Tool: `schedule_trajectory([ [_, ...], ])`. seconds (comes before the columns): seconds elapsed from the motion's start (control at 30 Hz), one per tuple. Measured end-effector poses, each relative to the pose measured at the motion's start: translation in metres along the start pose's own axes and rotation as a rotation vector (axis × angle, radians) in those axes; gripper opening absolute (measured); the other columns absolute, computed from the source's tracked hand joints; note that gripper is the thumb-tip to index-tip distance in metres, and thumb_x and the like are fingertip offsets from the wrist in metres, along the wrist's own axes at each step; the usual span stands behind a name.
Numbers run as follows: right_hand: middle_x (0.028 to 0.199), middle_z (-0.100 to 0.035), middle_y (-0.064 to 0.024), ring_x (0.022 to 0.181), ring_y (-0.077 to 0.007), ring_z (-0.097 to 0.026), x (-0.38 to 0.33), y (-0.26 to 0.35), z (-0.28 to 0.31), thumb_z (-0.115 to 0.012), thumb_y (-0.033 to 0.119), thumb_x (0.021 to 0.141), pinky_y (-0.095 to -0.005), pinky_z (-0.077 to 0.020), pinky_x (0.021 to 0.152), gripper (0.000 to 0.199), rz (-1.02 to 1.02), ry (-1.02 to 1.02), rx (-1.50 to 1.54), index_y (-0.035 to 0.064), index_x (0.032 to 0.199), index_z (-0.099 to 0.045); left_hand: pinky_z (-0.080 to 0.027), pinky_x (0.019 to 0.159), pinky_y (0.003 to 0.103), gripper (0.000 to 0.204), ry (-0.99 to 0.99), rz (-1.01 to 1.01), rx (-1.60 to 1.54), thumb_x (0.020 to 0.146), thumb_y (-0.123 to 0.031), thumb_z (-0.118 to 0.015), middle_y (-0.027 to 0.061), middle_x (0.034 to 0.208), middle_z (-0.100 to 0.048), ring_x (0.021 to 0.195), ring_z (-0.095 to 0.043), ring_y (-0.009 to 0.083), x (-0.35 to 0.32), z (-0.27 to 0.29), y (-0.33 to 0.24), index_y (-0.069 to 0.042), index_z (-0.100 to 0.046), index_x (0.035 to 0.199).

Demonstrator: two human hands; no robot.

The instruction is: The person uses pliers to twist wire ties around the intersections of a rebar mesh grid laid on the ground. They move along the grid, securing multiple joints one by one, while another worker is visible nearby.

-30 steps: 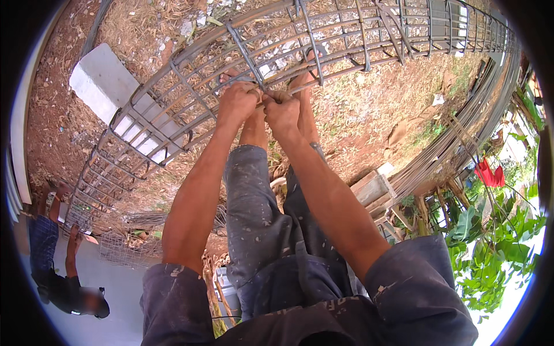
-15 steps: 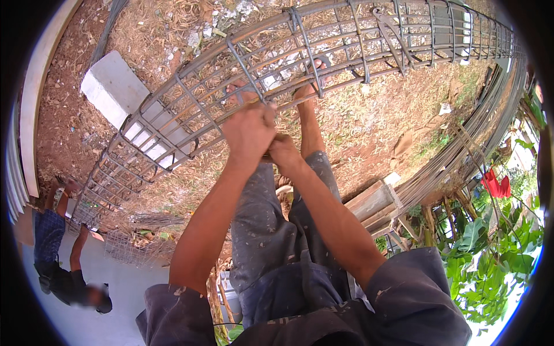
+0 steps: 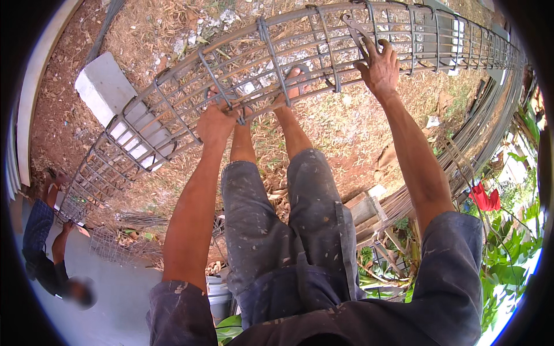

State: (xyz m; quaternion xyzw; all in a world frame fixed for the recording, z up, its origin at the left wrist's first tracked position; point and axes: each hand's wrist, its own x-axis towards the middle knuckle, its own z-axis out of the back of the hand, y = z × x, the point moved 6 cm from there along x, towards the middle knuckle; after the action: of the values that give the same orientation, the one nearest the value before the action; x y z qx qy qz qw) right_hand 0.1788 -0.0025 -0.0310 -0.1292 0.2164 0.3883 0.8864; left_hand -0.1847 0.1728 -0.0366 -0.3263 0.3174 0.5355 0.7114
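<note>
A long rebar cage (image 3: 300,40) of lengthwise bars and square stirrups arches across the upper view. My left hand (image 3: 216,124) is closed at its near lower bar, beside a stirrup; the fingertips are partly hidden, and any tie wire in them is too small to make out. My right hand (image 3: 381,70) reaches to the cage farther right, fingers spread over the handles of metal pincers (image 3: 353,27) resting among the bars. The grip does not look closed around them.
Pale blocks (image 3: 109,86) support the cage at left and far right. Long bundled rods (image 3: 461,155) lie at right near a wooden frame (image 3: 366,213). A co-worker (image 3: 49,259) is at the cage's far left end. My feet stand beneath the cage on straw-strewn soil.
My hands were together at the near bar; the right hand has moved up and right to the pincers. My left hand stays at the bar. The view has shifted slightly.
</note>
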Motion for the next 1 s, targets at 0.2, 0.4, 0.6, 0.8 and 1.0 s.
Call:
schedule_trajectory([
  [0.2, 0.120, -0.049, -0.0149, 0.107, -0.0383, -0.055, 0.022, -0.010, 0.005, -0.074, 0.027, 0.077, -0.0448, -0.0500, 0.087, 0.058, 0.085, 0.173, 0.121, 0.0183, 0.124, -0.042, -0.054, 0.066, 0.043, 0.024, -0.061, -0.023, 0.290, 0.077, -0.023, -0.068, 0.0170, 0.085, -0.068, 0.076, -0.067, 0.0345, -0.001, -0.003, -0.019, -0.003, -0.067, 0.088],
  [0.4, 0.095, -0.061, -0.0249, 0.087, -0.0385, -0.064, 0.024, -0.002, 0.035, -0.055, 0.010, 0.075, -0.0453, -0.0525, 0.079, 0.044, -0.023, 0.376, 0.217, -0.0017, 0.115, -0.040, -0.053, 0.070, 0.041, 0.018, -0.054, -0.682, 0.739, 0.076, -0.008, -0.061, 0.0130, 0.082, -0.066, 0.078, -0.066, 0.0285, -0.011, -0.016, -0.032, -0.003, -0.066, 0.093],
  [0.6, 0.080, -0.062, -0.0236, 0.078, -0.0428, -0.061, -0.066, 0.051, 0.043, -0.059, 0.020, 0.079, -0.0494, -0.0476, 0.071, 0.032, -0.065, 0.488, 0.643, 0.0015, 0.104, -0.051, -0.053, 0.076, 0.044, 0.022, -0.399, -0.221, 0.314, 0.078, -0.016, -0.061, 0.0153, 0.086, -0.066, 0.082, -0.066, 0.0341, -0.022, 0.006, -0.028, -0.005, -0.066, 0.096],
  [0.8, 0.091, -0.063, -0.0246, 0.091, -0.0335, -0.063, -0.181, 0.168, -0.012, -0.054, 0.015, 0.082, -0.0408, -0.0473, 0.082, 0.047, -0.209, 0.992, 1.116, 0.0001, 0.126, -0.049, -0.051, 0.069, 0.042, 0.019, -0.203, -0.010, -0.388, 0.073, -0.013, -0.065, 0.0159, 0.077, -0.066, 0.073, -0.065, 0.0343, -0.006, -0.008, 0.017, -0.003, -0.068, 0.088],
  [1.0, 0.092, -0.062, -0.0271, 0.088, -0.0314, -0.066, -0.200, 0.249, -0.027, -0.049, 0.006, 0.076, -0.0409, -0.0524, 0.063, 0.063, -0.436, 0.983, 1.171, 0.0034, 0.138, -0.036, -0.051, 0.062, 0.032, 0.026, 0.163, 0.385, -0.959, 0.081, -0.021, -0.068, 0.0105, 0.076, -0.066, 0.070, -0.064, 0.0191, -0.009, -0.002, 0.014, 0.004, -0.066, 0.088],
])
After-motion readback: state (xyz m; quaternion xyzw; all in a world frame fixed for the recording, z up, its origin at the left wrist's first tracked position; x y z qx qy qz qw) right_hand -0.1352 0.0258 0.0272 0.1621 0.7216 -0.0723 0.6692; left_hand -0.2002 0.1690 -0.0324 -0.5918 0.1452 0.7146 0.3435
